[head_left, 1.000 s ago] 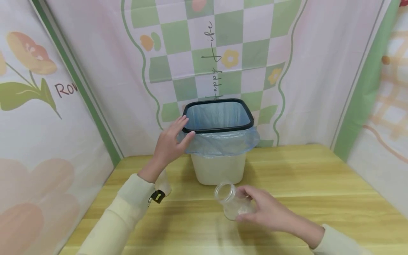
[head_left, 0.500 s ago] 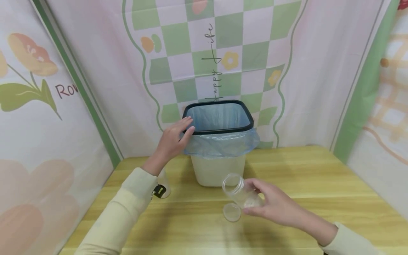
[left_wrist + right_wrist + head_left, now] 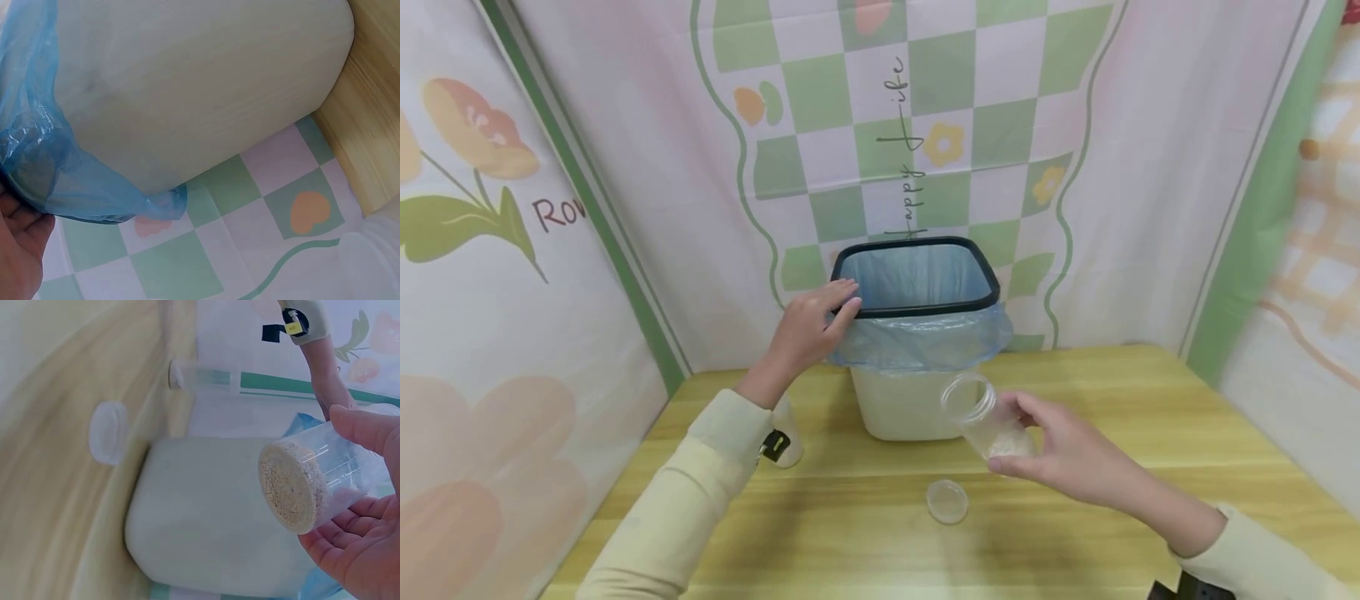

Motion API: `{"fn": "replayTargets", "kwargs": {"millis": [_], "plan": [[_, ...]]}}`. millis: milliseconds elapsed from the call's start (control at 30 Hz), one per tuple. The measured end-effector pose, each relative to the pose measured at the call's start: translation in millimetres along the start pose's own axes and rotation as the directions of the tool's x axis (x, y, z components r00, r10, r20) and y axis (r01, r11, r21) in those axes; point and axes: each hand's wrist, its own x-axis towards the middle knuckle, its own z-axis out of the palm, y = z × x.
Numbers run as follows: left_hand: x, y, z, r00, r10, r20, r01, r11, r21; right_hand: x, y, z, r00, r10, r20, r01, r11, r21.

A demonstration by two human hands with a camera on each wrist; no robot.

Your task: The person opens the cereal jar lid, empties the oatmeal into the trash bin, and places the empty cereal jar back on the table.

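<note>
My right hand (image 3: 1060,446) holds a clear plastic jar (image 3: 981,417) between thumb and fingers. Its uncapped mouth tilts up and to the left, in front of the bin. Pale, rice-like grains (image 3: 290,484) fill the bottom of the jar in the right wrist view. My left hand (image 3: 808,329) grips the left front corner of a trash bin (image 3: 910,404), thumb in front of the black rim (image 3: 925,311) and fingers over it. A blue bag (image 3: 917,337) lines the bin and hangs over its outside. A clear round lid (image 3: 947,502) lies on the table.
A second clear container (image 3: 788,433) stands behind my left wrist, partly hidden; it also shows in the right wrist view. The wooden table (image 3: 1112,400) ends at a patterned curtain (image 3: 1120,208) behind the bin, with further curtains at both sides.
My right hand has lifted the jar upward and to the right, uncovering the lid on the table. My left hand has moved slightly further over the bin's rim.
</note>
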Motion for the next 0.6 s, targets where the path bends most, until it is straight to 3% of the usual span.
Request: {"fn": "replayTargets", "kwargs": {"millis": [200,333,600], "plan": [[-0.3,-0.7,-1.9,1.000,0.000,0.021,0.000,1.000,0.012,7.3,-1,-17,1.000,0.007,-0.021,-0.007,1.000,0.002],[-0.4,-1.3,-1.5,1.000,0.004,0.026,-0.005,1.000,0.023,13.8,0,-30,0.998,-0.006,-0.059,0.003,0.999,-0.049],[0.6,-2.3,-0.6,1.000,0.013,0.018,-0.013,1.000,0.026,34.2,-4,-68,0.996,0.048,-0.077,-0.053,0.996,-0.066]]}}
